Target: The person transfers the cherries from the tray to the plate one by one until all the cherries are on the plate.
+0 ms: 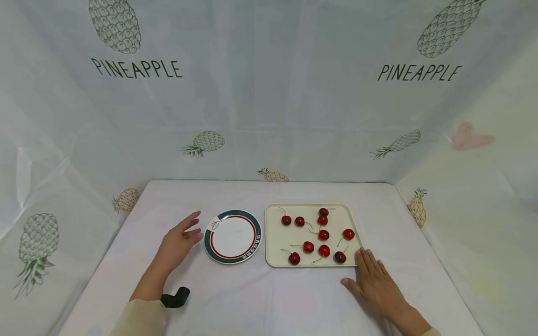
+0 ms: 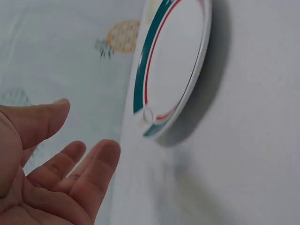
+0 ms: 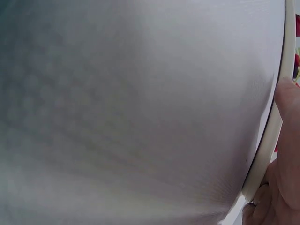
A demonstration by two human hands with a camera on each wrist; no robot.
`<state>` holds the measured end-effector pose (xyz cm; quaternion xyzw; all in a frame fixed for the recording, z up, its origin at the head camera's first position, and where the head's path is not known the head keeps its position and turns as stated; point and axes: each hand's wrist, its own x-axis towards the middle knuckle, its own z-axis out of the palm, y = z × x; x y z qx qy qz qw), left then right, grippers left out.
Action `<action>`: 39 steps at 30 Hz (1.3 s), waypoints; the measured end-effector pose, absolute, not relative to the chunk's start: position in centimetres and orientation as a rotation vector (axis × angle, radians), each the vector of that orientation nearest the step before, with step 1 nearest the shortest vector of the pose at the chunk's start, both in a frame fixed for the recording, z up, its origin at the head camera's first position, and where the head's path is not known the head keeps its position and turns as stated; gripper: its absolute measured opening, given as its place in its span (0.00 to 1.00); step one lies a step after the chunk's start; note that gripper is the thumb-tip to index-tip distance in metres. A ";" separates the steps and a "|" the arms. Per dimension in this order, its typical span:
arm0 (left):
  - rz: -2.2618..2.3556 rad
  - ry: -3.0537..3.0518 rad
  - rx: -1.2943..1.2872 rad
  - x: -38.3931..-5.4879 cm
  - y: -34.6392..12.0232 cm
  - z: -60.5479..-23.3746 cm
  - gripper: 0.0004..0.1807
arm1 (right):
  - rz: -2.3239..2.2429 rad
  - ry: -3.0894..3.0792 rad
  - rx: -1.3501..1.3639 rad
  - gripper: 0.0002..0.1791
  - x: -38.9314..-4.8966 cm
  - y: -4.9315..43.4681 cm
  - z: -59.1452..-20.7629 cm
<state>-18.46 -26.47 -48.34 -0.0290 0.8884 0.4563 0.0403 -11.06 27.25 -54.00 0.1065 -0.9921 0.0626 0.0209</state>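
A round white plate [image 1: 235,237] with a green rim band and a thin red ring lies left of the cream tray [image 1: 277,233]. Several dark red cherries with stems, among them a cherry [image 1: 308,247], are spread over the tray. My left hand [image 1: 178,245] hovers at the plate's left side, fingers apart and holding nothing; the left wrist view shows a gap between fingertips and plate [image 2: 176,56]. At the tray's near right corner, my right hand [image 1: 380,285] touches the edge with straight fingers, thumb spread away. The right wrist view has its fingers against the tray rim [image 3: 269,136].
A white cloth [image 1: 269,298] covers the table. Pale curtains [image 1: 269,93] printed with pineapples hang behind and at both sides. A black angled piece [image 1: 176,297] sits by my left wrist.
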 end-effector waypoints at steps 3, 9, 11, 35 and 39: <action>1.554 2.544 -0.144 -19.5 -28.1 -49.2 0.39 | 0.205 -3.068 0.332 0.53 -11.1 27.2 -54.2; 1.797 2.178 -0.253 -21.1 -29.5 -50.9 0.42 | 0.201 -3.072 0.328 0.53 -11.2 27.1 -54.3; 1.803 2.136 -0.263 -21.4 -29.4 -51.3 0.41 | 0.199 -3.080 0.322 0.53 -11.2 27.0 -54.3; 1.708 2.147 -0.316 -22.5 -26.6 -52.8 0.39 | 0.213 -3.098 0.309 0.53 -11.4 27.0 -54.1; 1.688 2.154 -0.322 -22.3 -26.4 -52.6 0.39 | 0.196 -3.097 0.306 0.53 -11.5 27.0 -54.2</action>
